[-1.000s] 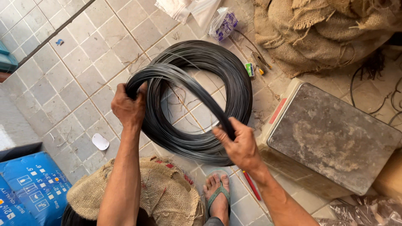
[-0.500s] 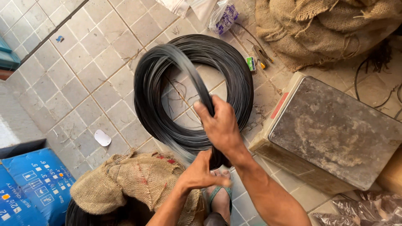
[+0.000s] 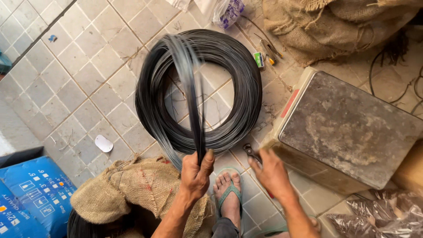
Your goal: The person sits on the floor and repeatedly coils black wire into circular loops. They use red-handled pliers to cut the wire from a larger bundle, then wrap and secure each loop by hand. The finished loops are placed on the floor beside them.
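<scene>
Left hand (image 3: 196, 172) clamps the wire bundle (image 3: 190, 88), which runs up-frame over the coil (image 3: 246, 83); right hand (image 3: 271, 169) grips pliers (image 3: 252, 153) just right.

Showing black wire coil (image 3: 211, 57) on pale grey grid-tiled floor (image 3: 75, 75).

Showing tan woven burlap sack (image 3: 136, 189), blue box with white print (image 3: 31, 194), teal sandal (image 3: 229, 194), mottled grey-brown slab (image 3: 348, 123) edged in red.
</scene>
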